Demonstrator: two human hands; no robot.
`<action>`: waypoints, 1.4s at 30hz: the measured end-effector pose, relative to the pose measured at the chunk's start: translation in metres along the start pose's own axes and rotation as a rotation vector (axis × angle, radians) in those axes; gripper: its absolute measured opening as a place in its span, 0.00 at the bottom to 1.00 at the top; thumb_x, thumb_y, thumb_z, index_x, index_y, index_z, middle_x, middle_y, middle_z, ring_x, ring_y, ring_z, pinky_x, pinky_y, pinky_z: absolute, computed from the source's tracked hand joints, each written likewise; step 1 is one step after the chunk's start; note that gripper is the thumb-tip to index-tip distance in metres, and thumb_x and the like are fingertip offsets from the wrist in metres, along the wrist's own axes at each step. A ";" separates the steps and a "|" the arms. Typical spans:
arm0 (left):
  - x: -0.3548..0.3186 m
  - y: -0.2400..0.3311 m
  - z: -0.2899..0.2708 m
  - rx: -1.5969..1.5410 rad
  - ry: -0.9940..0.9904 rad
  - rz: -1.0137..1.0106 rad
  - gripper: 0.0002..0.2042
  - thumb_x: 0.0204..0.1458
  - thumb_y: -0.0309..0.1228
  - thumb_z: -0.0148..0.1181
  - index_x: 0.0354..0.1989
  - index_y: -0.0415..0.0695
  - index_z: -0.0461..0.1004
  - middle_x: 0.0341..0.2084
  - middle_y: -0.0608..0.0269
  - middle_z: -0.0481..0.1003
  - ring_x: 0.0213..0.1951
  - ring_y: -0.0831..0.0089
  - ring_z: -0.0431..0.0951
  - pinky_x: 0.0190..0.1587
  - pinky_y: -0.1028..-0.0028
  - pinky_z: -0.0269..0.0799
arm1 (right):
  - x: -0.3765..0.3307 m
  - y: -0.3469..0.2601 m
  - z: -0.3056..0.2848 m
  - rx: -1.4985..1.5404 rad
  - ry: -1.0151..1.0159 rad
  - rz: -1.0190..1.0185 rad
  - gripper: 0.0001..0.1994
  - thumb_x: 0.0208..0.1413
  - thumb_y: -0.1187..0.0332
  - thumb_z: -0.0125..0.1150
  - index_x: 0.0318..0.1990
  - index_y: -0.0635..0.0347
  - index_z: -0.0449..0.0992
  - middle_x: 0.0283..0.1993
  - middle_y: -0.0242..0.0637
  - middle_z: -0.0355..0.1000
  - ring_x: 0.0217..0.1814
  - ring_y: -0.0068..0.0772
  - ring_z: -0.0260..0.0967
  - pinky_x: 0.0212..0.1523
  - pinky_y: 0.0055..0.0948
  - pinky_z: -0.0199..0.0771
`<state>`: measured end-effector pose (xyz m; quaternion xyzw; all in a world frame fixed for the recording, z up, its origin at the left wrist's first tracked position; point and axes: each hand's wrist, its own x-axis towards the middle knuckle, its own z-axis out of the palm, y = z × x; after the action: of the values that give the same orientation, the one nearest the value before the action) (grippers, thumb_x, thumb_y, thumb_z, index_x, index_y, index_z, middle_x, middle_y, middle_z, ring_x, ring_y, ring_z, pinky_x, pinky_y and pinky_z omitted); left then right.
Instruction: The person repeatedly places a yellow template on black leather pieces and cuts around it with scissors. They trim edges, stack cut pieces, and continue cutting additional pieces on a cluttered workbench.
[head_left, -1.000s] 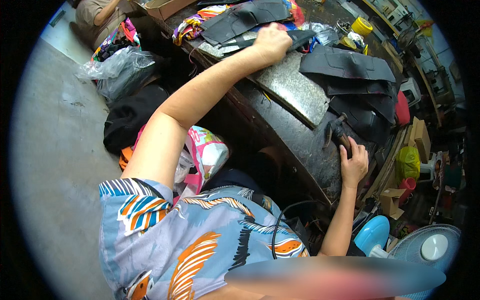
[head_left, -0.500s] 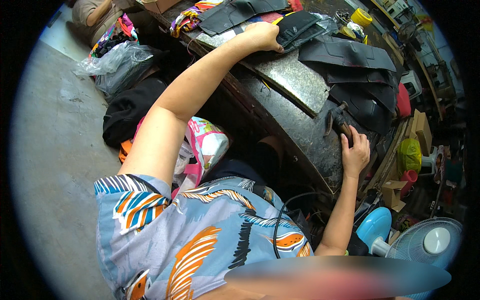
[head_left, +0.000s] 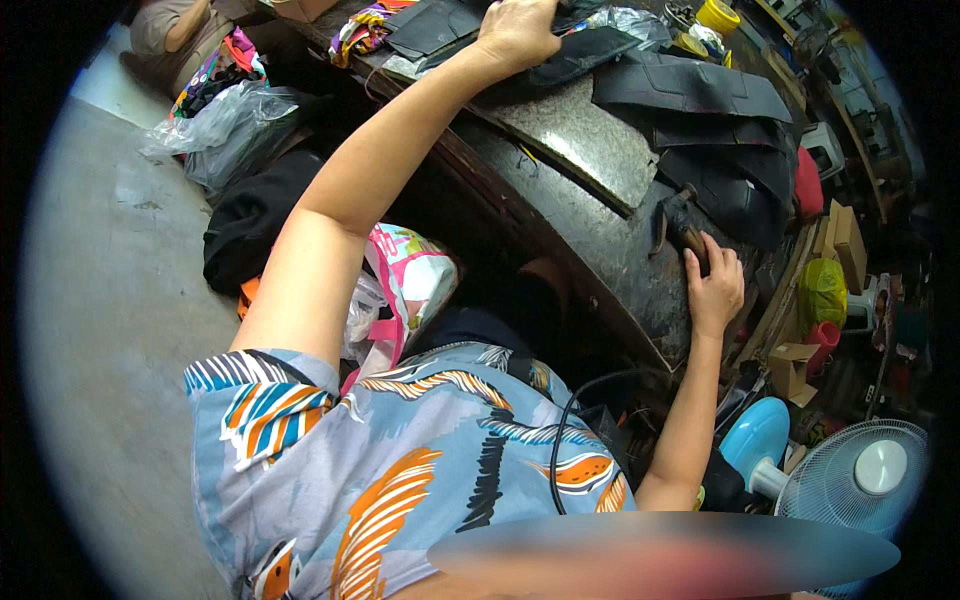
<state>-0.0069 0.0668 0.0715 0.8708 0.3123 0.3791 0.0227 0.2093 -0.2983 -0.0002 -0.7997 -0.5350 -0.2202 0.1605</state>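
Note:
My left hand reaches to the far edge of the bench, its fingers closed on a black leather-like piece that runs partly out of view. Just under that hand lies another dark flat piece, over a grey stone slab. At the bench's right side, my right hand has its thumb and fingers around the wooden handle of a hammer. The hammer lies on the dark metal bench top, its head pointing away from me. Several black shaped pieces are stacked beyond it.
Yellow tubs and clear plastic stand at the back. A fan and cardboard boxes are on the right. Bags lie on the floor at left, where another person sits.
My left hand has moved farther away and up, with the black piece lifting and shifting off the slab. My right hand stays at the hammer handle, almost unmoved.

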 end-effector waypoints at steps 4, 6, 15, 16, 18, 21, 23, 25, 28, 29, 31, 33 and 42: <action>-0.027 0.050 -0.001 -0.044 0.166 0.512 0.13 0.50 0.28 0.59 0.45 0.50 0.76 0.38 0.58 0.78 0.45 0.62 0.77 0.50 0.62 0.71 | 0.000 0.001 0.001 -0.026 0.004 -0.013 0.16 0.52 0.55 0.65 0.48 0.45 0.80 0.37 0.32 0.70 0.41 0.37 0.70 0.42 0.37 0.71; -0.049 0.067 0.005 0.101 0.023 0.727 0.12 0.52 0.26 0.56 0.44 0.53 0.74 0.40 0.64 0.74 0.47 0.67 0.74 0.52 0.67 0.67 | 0.000 0.001 0.001 -0.048 0.013 -0.016 0.16 0.52 0.55 0.65 0.48 0.45 0.80 0.36 0.32 0.70 0.41 0.38 0.70 0.42 0.37 0.71; -0.069 0.057 -0.003 -0.211 -0.745 0.401 0.28 0.42 0.22 0.65 0.56 0.42 0.69 0.52 0.55 0.69 0.58 0.55 0.68 0.60 0.63 0.68 | 0.000 0.002 0.003 -0.014 0.045 -0.034 0.17 0.51 0.53 0.66 0.48 0.43 0.80 0.35 0.31 0.70 0.39 0.37 0.70 0.40 0.36 0.71; -0.072 0.058 -0.003 -0.218 -0.697 0.378 0.26 0.43 0.22 0.65 0.55 0.41 0.70 0.52 0.55 0.69 0.58 0.55 0.68 0.60 0.63 0.69 | 0.000 0.002 0.003 -0.021 0.045 -0.036 0.17 0.51 0.53 0.66 0.48 0.43 0.80 0.35 0.31 0.70 0.39 0.37 0.71 0.40 0.36 0.72; -0.080 0.060 -0.002 -0.136 -0.559 0.322 0.22 0.44 0.22 0.65 0.52 0.41 0.73 0.52 0.55 0.69 0.57 0.57 0.69 0.60 0.64 0.69 | 0.000 0.003 0.003 -0.030 0.042 -0.034 0.17 0.51 0.53 0.66 0.47 0.43 0.80 0.35 0.31 0.70 0.39 0.37 0.71 0.41 0.36 0.72; -0.091 0.064 0.004 0.178 -0.238 0.332 0.14 0.48 0.26 0.64 0.45 0.44 0.81 0.48 0.53 0.75 0.54 0.61 0.75 0.54 0.64 0.75 | 0.000 0.003 0.004 -0.030 0.036 -0.028 0.17 0.52 0.53 0.66 0.48 0.44 0.80 0.36 0.32 0.71 0.40 0.37 0.71 0.41 0.36 0.72; -0.092 0.070 0.007 0.080 -0.381 0.314 0.12 0.51 0.32 0.62 0.44 0.45 0.82 0.43 0.53 0.78 0.49 0.60 0.78 0.50 0.62 0.77 | -0.001 0.003 0.004 -0.032 0.029 -0.025 0.17 0.52 0.53 0.66 0.48 0.44 0.80 0.36 0.32 0.71 0.40 0.37 0.71 0.41 0.36 0.72; -0.093 0.079 0.005 0.114 -0.427 0.327 0.22 0.57 0.52 0.55 0.43 0.46 0.82 0.33 0.53 0.80 0.42 0.59 0.81 0.43 0.60 0.79 | -0.001 0.003 0.004 -0.033 0.023 -0.024 0.17 0.52 0.53 0.66 0.48 0.44 0.80 0.36 0.32 0.71 0.40 0.37 0.71 0.41 0.36 0.72; -0.089 0.100 0.007 0.035 -0.603 -0.048 0.34 0.52 0.65 0.53 0.46 0.45 0.81 0.37 0.53 0.79 0.42 0.59 0.82 0.43 0.61 0.79 | -0.001 0.002 0.003 -0.035 0.018 -0.020 0.17 0.52 0.52 0.66 0.48 0.43 0.80 0.36 0.32 0.71 0.40 0.37 0.71 0.41 0.36 0.73; -0.091 0.104 0.006 0.022 -0.650 -0.053 0.40 0.45 0.71 0.55 0.48 0.43 0.79 0.40 0.52 0.78 0.41 0.59 0.82 0.44 0.62 0.79 | -0.001 0.001 0.003 -0.038 0.016 -0.019 0.17 0.52 0.52 0.65 0.48 0.43 0.80 0.36 0.32 0.71 0.40 0.37 0.71 0.41 0.36 0.73; -0.090 0.102 0.003 -0.012 -0.633 0.054 0.38 0.43 0.65 0.63 0.50 0.41 0.77 0.43 0.50 0.75 0.46 0.58 0.79 0.48 0.65 0.77 | -0.001 0.001 0.003 -0.047 0.014 -0.022 0.17 0.52 0.52 0.65 0.48 0.43 0.80 0.36 0.31 0.71 0.40 0.37 0.71 0.41 0.36 0.73; -0.090 0.091 -0.001 -0.138 -0.612 0.141 0.35 0.43 0.57 0.68 0.52 0.39 0.76 0.45 0.49 0.74 0.49 0.56 0.77 0.51 0.66 0.74 | -0.001 0.002 0.003 -0.057 0.015 -0.020 0.17 0.52 0.52 0.65 0.48 0.42 0.80 0.36 0.31 0.71 0.40 0.37 0.71 0.41 0.36 0.73; -0.106 0.097 0.015 -0.025 -0.432 0.161 0.16 0.47 0.25 0.60 0.46 0.38 0.76 0.39 0.44 0.76 0.44 0.50 0.78 0.50 0.61 0.74 | -0.002 0.002 0.005 -0.053 0.017 -0.003 0.17 0.53 0.51 0.64 0.48 0.42 0.80 0.36 0.31 0.71 0.40 0.37 0.71 0.41 0.36 0.73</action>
<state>-0.0010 -0.0678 0.0193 0.9535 0.2248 0.1885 0.0696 0.2112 -0.2980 -0.0056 -0.8009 -0.5288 -0.2414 0.1437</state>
